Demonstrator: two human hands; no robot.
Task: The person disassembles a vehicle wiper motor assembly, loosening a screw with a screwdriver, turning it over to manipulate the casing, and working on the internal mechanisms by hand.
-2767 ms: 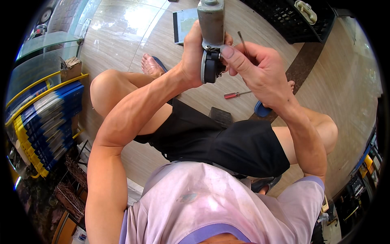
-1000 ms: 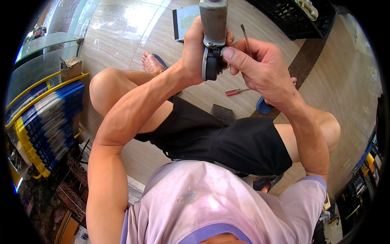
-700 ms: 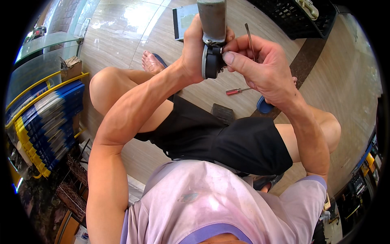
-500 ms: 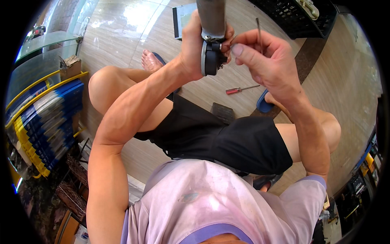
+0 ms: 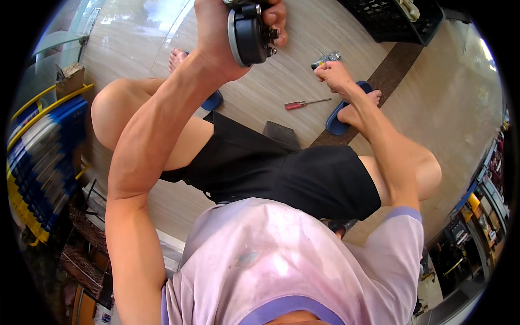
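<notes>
At the top of the view my left hand (image 5: 214,40) is wrapped round a round black device (image 5: 252,40) with a metal rim and small knobs on one side. Its upper part runs out of the frame. Down by the floor on the right, my right hand (image 5: 335,77) has its fingers closed, and what they hold, if anything, is hidden. Just beyond its fingers lies a small bundle of shiny metal parts (image 5: 329,57). A screwdriver (image 5: 295,105) with a red handle rests on the floor between my feet, left of my right hand.
A dark block (image 5: 281,134) sits on the tiled floor before my shorts. My right foot wears a blue slipper (image 5: 337,123). A black plastic crate (image 5: 401,24) stands at the far right. On the left is a yellow rack (image 5: 54,95) with blue packages and a small cardboard box (image 5: 69,80).
My right hand has moved away from the device, down toward the floor and the metal parts. The thin rod seen at it no longer shows. My left hand and the device have shifted up and left.
</notes>
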